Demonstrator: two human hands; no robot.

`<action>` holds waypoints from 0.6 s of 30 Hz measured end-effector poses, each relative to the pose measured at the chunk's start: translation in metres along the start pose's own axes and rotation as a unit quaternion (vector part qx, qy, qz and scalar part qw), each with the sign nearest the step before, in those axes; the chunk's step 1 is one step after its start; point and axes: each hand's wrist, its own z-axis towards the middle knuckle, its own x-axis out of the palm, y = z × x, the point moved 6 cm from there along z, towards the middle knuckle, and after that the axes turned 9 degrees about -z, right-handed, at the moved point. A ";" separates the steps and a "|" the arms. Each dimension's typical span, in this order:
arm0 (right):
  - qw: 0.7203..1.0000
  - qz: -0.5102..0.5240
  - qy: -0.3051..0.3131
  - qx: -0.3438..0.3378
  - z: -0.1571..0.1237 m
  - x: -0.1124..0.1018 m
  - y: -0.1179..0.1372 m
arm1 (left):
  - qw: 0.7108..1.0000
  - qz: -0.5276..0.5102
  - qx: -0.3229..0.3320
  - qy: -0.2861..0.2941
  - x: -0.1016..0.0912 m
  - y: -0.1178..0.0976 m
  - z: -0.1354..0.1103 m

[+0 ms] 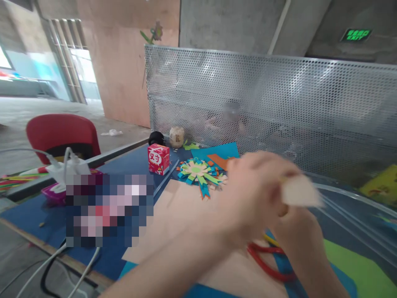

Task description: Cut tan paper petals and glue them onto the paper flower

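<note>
My left hand (pixel 254 190) and my right hand (pixel 294 234) meet above the table, both smeared by motion. A pale piece of paper (pixel 300 190) sticks out to the right between them. My right hand is closed like a fist just under it and grips it. The fingers of my left hand curl toward the paper, but the blur hides whether they hold it. Beyond the hands lies a paper rosette (pixel 198 171) of blue, green and yellow strips. Under my right wrist lie red loop handles (pixel 268 260).
A tan cardboard sheet (pixel 176 215) covers the blue table mat (pixel 27 211). A red carton (pixel 159 159), a small jar (pixel 176 136), blue paper (pixel 217 151) and green paper (pixel 359 269) lie around. A perforated metal screen (pixel 279 103) stands behind. A red chair (pixel 62 134) and white cables (pixel 72 165) are at the left.
</note>
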 end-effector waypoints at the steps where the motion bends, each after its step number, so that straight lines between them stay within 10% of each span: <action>1: 1.000 -0.015 0.009 0.011 0.001 0.000 -0.006 | 1.000 -0.006 -0.011 -0.012 -0.019 0.011 0.000; 7: 0.998 -0.006 0.027 0.054 -0.011 -0.003 -0.007 | 0.948 0.008 -0.314 -0.043 -0.076 0.106 -0.037; 18: 0.997 -0.020 -0.067 -0.037 -0.010 -0.014 -0.003 | 0.943 -0.067 -0.325 0.037 -0.047 0.109 -0.060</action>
